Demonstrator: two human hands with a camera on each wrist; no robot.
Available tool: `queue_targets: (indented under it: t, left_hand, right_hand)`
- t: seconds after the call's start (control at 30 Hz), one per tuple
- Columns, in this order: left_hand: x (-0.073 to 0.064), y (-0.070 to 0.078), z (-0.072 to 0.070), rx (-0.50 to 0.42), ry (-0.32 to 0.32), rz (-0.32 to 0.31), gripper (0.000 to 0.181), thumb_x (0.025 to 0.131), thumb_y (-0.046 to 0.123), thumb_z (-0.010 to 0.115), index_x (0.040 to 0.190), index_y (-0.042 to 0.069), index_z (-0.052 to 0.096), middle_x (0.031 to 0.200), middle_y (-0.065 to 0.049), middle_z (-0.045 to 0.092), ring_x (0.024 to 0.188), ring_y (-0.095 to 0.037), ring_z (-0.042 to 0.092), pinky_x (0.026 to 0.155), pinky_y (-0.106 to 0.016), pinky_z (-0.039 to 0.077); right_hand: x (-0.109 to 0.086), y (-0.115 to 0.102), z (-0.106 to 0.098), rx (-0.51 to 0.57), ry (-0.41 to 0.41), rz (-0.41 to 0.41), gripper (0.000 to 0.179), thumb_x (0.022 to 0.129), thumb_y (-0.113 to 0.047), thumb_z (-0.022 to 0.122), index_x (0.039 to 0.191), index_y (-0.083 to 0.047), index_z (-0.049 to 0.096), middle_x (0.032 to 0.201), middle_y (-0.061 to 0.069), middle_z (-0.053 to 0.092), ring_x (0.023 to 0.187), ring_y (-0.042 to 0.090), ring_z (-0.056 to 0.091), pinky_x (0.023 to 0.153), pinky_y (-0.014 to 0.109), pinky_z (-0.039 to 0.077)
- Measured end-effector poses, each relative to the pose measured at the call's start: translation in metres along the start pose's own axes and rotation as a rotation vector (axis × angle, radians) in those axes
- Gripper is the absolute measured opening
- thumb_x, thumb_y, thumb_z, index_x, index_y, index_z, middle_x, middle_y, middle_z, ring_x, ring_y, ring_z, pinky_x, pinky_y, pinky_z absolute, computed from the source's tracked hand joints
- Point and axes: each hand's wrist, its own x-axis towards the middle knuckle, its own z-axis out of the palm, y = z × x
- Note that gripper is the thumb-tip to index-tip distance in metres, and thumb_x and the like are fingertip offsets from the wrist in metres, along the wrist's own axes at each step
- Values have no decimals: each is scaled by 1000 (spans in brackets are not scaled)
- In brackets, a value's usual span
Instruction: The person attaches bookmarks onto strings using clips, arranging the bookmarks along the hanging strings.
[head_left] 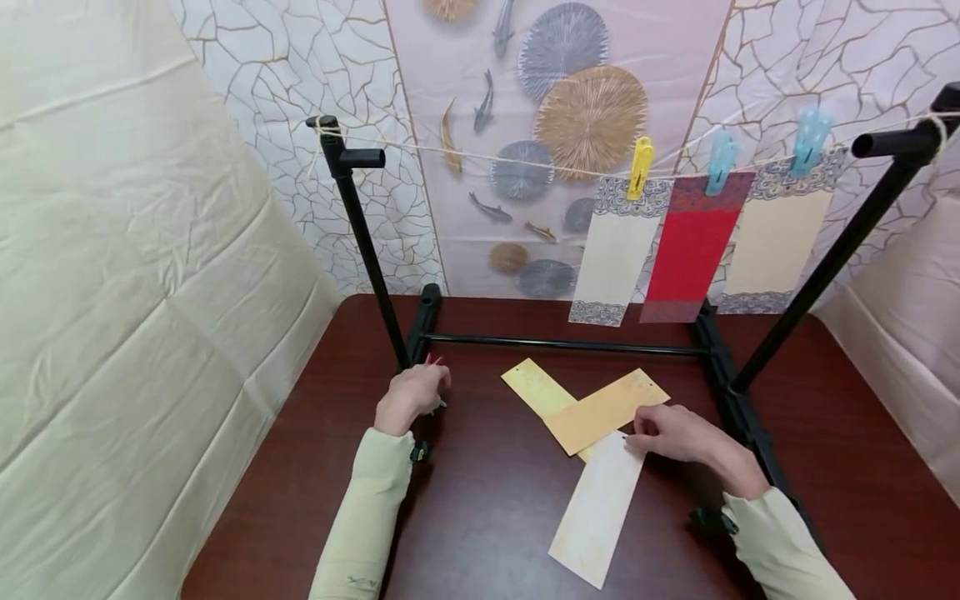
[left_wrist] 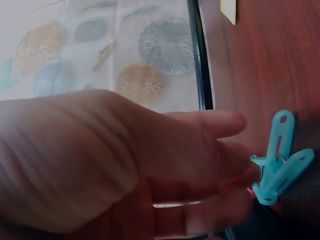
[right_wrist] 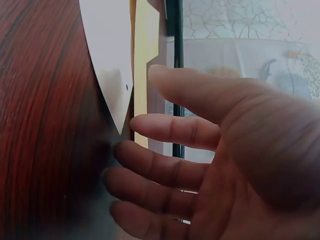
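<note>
1. Dark reddish-brown tabletop [head_left: 480, 533], with a patterned backdrop [head_left: 465, 267] behind.
2. White card [head_left: 600, 508], flat on the table, extending leftward and toward the person from the right hand [head_left: 678, 432]; its long axis runs obliquely, the far end just beside the fingertips.
3. Right hand, nearer to the card: thumb and fingers spread, gripping nothing; contact with the card uncertain.
4. Left hand [head_left: 412, 396], well apart from the card, beside a turquoise clip [left_wrist: 272, 170]; whether it pinches anything cannot be told.

Soft glare on the tabletop [head_left: 480, 533]; dimmer wrist views
</note>
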Motion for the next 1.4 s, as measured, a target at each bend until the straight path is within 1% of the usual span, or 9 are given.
queue_targets:
  t: [0.1,0.23,0.43,0.53,0.67,0.8,1.07,1.23,1.4]
  left_hand:
    - [0,-2,4,74,-19,-31,35,87,4,63,116,23,67,104,-6,68,81,-21,59,61,-34,46]
    - [-2,-2,8,112,-57,-26,34,90,4,61,116,24,68,112,-6,68,84,-19,59,62,-34,46]
    - [-1,-2,13,8,-97,-5,34,93,-2,57,119,17,66,119,-10,64,83,-19,54,63,-31,42]
    - [0,-5,14,-24,-111,1,34,93,-4,55,120,15,64,116,-12,61,82,-20,52,63,-31,41]
    - [3,-5,18,-28,-105,8,28,92,-3,57,115,12,62,102,-10,60,75,-20,50,60,-30,40]
    - [5,-5,20,-24,-97,-5,23,91,-1,61,110,12,61,96,-9,59,71,-20,49,58,-29,39]
    - [8,-4,22,-30,-136,9,20,93,-3,56,107,11,56,95,-13,52,66,-21,46,57,-31,37]
    - [10,-5,24,-41,-83,3,18,92,-2,59,104,12,57,96,-11,55,75,-21,49,60,-31,39]
    - [11,-5,25,-29,-43,4,15,92,7,65,104,11,58,96,-10,59,77,-21,52,63,-32,43]
  right_hand:
    - [0,-1,1,0,-4,-9,23,87,-33,73,80,-17,58,63,-3,51,57,12,47,55,25,38]
    - [0,0,2,6,-11,-18,22,88,-32,72,80,-18,58,63,-3,51,56,11,46,55,25,38]
    - [0,2,1,13,-26,-55,22,87,-30,74,81,-17,57,65,-4,51,55,9,45,56,24,38]
    - [0,1,2,-1,-33,-58,23,84,-28,76,86,-15,57,68,-3,52,58,10,46,57,25,38]
    - [0,-1,6,-26,-24,-22,29,82,-26,79,93,-12,57,70,-1,51,61,13,46,59,27,38]
    - [1,-2,9,-33,-18,15,36,80,-31,81,95,-10,56,72,1,50,63,14,45,60,29,37]
    - [-2,-9,10,-61,-33,106,36,79,-30,81,84,-11,51,70,1,48,62,15,46,59,29,36]
    - [-2,-11,12,-47,-25,102,35,80,-28,81,82,-11,50,68,1,47,61,15,46,58,28,35]
    - [0,-10,14,-37,-25,97,34,80,-25,81,85,-12,50,68,1,48,62,15,46,59,28,37]
